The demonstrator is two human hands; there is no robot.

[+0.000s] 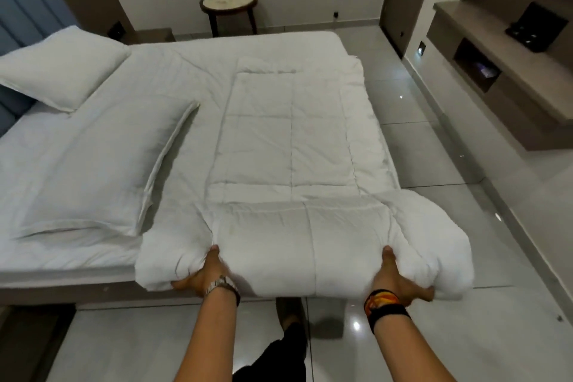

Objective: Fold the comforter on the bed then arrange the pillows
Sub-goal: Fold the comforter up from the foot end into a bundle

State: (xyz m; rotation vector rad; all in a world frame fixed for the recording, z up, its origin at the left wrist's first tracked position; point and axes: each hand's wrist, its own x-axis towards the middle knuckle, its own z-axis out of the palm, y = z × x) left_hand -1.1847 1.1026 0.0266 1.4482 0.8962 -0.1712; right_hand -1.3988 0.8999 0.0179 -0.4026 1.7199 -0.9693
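Note:
A white quilted comforter (291,146) lies in a long folded strip along the right side of the bed (62,270). Its near end bulges in a thick roll over the bed's front edge. My left hand (206,273) grips the roll's left side, thumb on top. My right hand (395,276) grips its right side the same way. One white pillow (93,170) lies flat on the sheet left of the comforter. A second pillow (62,71) rests at the far left by the blue headboard (28,15).
A round side table (228,1) with a bottle and glasses stands against the far wall. A wall-mounted shelf unit (496,65) runs along the right. Glossy tiled floor (465,242) lies to the right and in front. My leg shows below.

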